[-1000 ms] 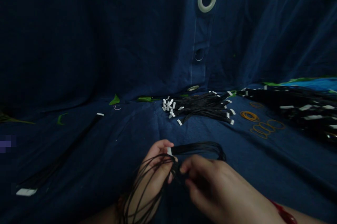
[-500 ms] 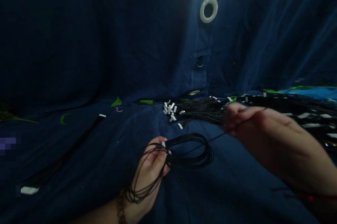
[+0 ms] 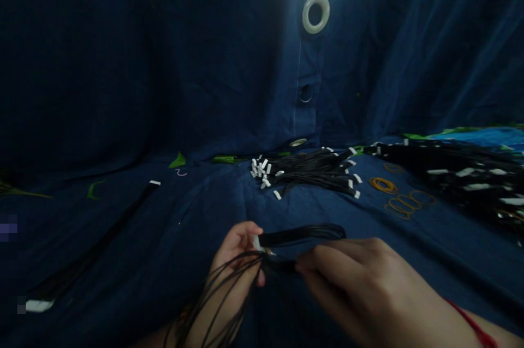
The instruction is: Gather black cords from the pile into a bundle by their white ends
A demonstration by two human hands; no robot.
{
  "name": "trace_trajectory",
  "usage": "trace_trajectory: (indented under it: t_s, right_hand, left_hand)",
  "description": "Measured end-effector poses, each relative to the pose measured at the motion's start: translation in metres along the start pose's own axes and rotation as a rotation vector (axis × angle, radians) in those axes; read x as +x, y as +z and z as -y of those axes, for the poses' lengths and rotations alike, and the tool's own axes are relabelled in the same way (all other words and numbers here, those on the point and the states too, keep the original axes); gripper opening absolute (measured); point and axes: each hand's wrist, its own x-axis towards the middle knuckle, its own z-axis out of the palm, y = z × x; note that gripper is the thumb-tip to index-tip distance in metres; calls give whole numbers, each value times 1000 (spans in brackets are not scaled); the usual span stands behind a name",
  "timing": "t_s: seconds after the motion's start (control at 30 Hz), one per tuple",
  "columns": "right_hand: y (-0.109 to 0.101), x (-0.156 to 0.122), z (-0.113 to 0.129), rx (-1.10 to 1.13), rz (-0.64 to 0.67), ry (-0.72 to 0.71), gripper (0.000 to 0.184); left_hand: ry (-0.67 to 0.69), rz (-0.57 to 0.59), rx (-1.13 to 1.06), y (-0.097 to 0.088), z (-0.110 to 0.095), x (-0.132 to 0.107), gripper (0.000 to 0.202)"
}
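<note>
My left hand is closed on a black wire harness near its white connector. The harness bends into a loop to the right, and several loose black wires drape over my left palm and wrist. My right hand is closed in a pinch on the lower side of that loop, and its fingers cover part of the wires. Behind both hands lies a pile of black wire harnesses with white connectors at their ends.
A flat black harness with white ends lies on the blue cloth at left. Yellowish rubber bands lie right of the pile. Beyond them is a larger heap of black harnesses. A blue curtain with rings hangs behind.
My right hand has come down and left from a single stretched wire to the loop. The loop is now narrower, and the rubber bands have come into sight.
</note>
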Motion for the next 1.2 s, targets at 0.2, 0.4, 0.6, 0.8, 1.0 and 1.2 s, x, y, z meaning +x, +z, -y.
trace_trajectory:
  t_s: [0.2, 0.4, 0.6, 0.8, 1.0, 1.2]
  right_hand:
    - [5, -3, -1, -17, 15, -27, 14]
    - [5, -4, 3, -30, -27, -28, 15]
    - [3, -4, 3, -87, -61, -101, 21]
    - [2, -3, 4, -248, -2, -237, 37]
    - [8, -1, 4, -284, -33, -241, 28]
    - [9, -4, 3, -182, 9, -206, 23]
  left_hand:
    - [-16, 148, -93, -3, 4, -4, 26]
    - [40, 182, -69, -4, 6, -8, 19]
    - [79, 287, 26, -12, 9, -5, 15]
    - [2, 190, -15, -3, 5, -9, 21]
    - [-61, 154, 5, 4, -2, -11, 22]
    - [-151, 175, -49, 2, -3, -7, 31]
